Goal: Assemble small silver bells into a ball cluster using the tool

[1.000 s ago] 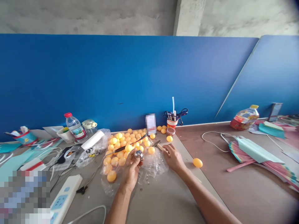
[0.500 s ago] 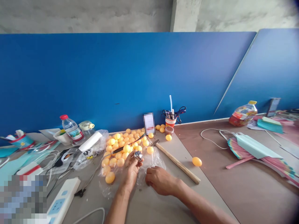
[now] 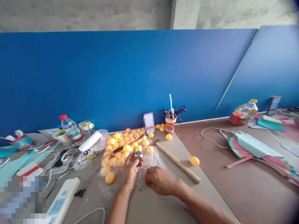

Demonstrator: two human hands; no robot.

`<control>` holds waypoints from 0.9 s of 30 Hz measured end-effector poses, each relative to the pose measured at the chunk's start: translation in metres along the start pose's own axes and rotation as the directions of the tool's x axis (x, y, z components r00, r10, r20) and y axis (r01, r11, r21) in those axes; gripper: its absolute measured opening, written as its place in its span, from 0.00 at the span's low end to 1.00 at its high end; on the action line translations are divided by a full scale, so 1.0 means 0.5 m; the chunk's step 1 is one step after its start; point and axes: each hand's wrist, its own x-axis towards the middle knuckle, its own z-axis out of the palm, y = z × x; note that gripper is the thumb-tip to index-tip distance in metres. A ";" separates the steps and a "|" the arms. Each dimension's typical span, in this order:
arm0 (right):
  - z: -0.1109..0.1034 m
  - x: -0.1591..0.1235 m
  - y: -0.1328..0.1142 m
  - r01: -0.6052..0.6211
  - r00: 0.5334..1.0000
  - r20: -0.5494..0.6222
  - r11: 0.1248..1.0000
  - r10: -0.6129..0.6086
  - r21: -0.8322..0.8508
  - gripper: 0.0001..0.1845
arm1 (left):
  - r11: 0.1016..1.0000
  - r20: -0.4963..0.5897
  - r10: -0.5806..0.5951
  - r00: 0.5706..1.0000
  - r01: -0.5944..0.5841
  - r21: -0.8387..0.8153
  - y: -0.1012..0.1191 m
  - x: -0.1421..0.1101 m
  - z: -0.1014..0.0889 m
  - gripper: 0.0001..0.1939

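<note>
My left hand [image 3: 131, 170] is closed around a shiny silver ball [image 3: 138, 156], holding it up between thumb and fingers. To its right, my right hand [image 3: 158, 180] rests low over the table with its fingers curled in; what they hold, if anything, is hidden. Beneath and beside both hands spreads a clear plastic bag [image 3: 157, 160]. Many orange balls [image 3: 113, 162] are clustered behind my left hand, with a dark thin-handled tool [image 3: 118, 150] lying across them. A hammer with a wooden handle [image 3: 178, 163] lies beyond my right hand.
One orange ball [image 3: 194, 161] sits apart on the right. Behind stand a paper cup of pens and cables [image 3: 171, 120] and a small phone-like screen [image 3: 149, 119]. A power strip [image 3: 63, 199], cords and a bottle [image 3: 72, 129] crowd the left. A folded fan [image 3: 247, 152] lies right.
The lone orange ball on the right has rolled slightly left. The silver ball has shifted or turned a little in my left hand. My right hand has hardly moved.
</note>
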 end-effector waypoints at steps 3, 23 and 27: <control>0.003 0.000 0.002 0.025 0.998 -0.065 0.996 -0.020 0.081 0.09 | 1.000 -0.002 0.006 1.000 -0.006 -0.004 0.003 -0.001 0.002 0.24; 0.015 0.017 0.028 -0.012 0.871 -0.177 0.381 0.458 0.924 0.05 | 0.999 0.025 -0.008 1.000 0.007 0.036 0.006 -0.008 0.007 0.21; 0.006 0.020 0.029 0.084 0.851 -0.197 0.244 0.487 0.966 0.06 | 0.997 0.022 -0.007 1.000 0.005 0.071 0.007 -0.011 0.008 0.19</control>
